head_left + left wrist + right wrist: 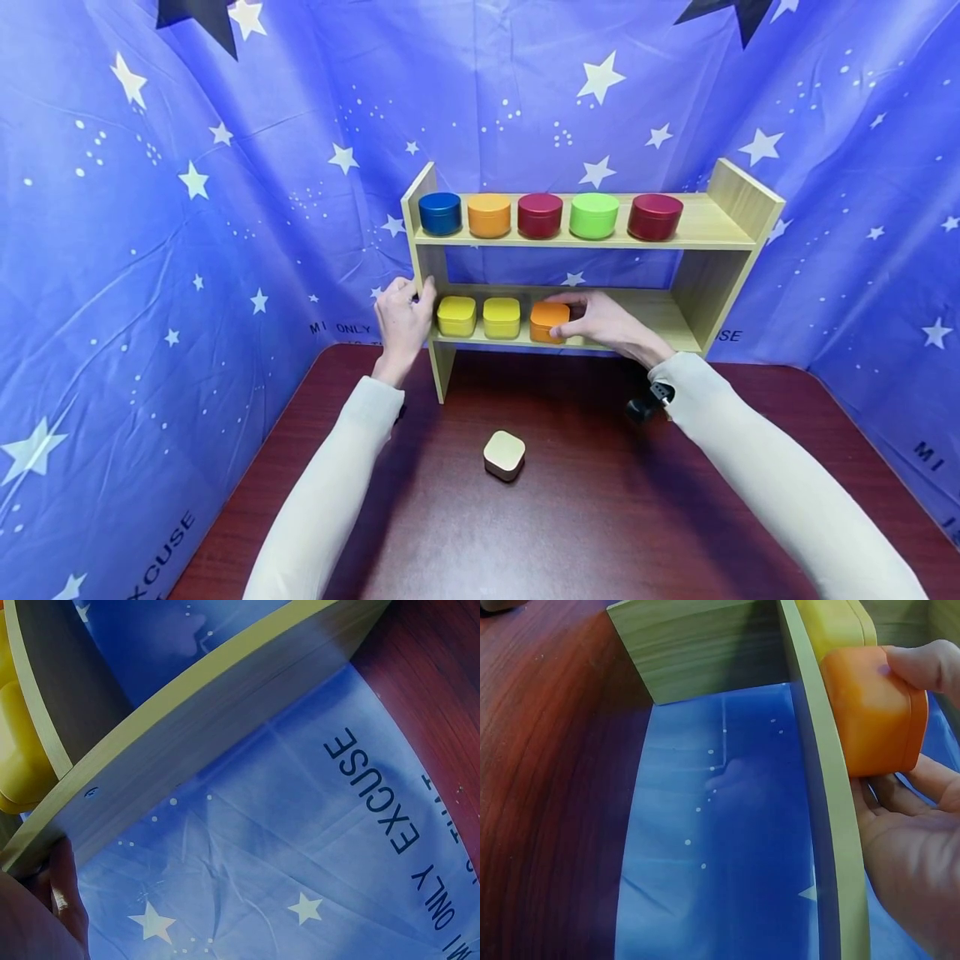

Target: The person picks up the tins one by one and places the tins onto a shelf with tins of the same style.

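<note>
My right hand (603,321) holds an orange square tin (550,322) at the front of the lower shelf board, thumb on its near side and fingers behind it. In the right wrist view, the orange tin (874,712) sits at the board's edge. Two yellow square tins (457,317) stand to its left on the same board. My left hand (403,321) grips the left side panel of the wooden shelf (442,375). In the left wrist view, fingers (67,889) lie against the panel's outer face, low in the picture.
On the upper board stands a row of round tins: blue (440,214), orange (489,216), dark red (540,216), green (594,217) and another dark red (656,217). A pale gold square tin (504,455) lies on the dark red table (600,517). Blue star-printed cloth (247,208) surrounds the table.
</note>
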Available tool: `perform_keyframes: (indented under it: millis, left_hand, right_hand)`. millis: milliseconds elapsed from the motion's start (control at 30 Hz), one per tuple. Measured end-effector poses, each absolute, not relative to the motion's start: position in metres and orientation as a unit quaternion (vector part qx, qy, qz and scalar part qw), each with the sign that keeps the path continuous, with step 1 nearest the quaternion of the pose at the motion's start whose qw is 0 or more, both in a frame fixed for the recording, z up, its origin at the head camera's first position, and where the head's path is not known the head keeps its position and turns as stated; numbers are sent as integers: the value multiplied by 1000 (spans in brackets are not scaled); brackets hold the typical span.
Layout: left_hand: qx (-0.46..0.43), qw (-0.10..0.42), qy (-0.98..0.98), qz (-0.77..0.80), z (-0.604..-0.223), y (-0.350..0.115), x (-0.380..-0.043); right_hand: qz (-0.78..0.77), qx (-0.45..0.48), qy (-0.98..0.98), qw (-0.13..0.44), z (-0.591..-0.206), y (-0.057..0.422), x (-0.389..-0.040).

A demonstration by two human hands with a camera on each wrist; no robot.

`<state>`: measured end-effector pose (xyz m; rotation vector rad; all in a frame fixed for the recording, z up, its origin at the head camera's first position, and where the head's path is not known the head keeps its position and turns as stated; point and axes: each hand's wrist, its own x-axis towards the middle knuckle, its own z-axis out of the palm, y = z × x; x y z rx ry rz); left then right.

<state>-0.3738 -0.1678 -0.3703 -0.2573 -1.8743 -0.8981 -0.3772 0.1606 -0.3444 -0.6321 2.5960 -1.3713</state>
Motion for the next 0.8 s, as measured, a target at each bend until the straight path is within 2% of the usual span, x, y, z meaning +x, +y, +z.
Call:
perform_keyframes:
  millis: [800]
  left_hand:
    - [-109, 502, -774, -370, -371, -169, -375]
  right_hand:
    - [-459, -213, 858, 84, -345, 169, -379]
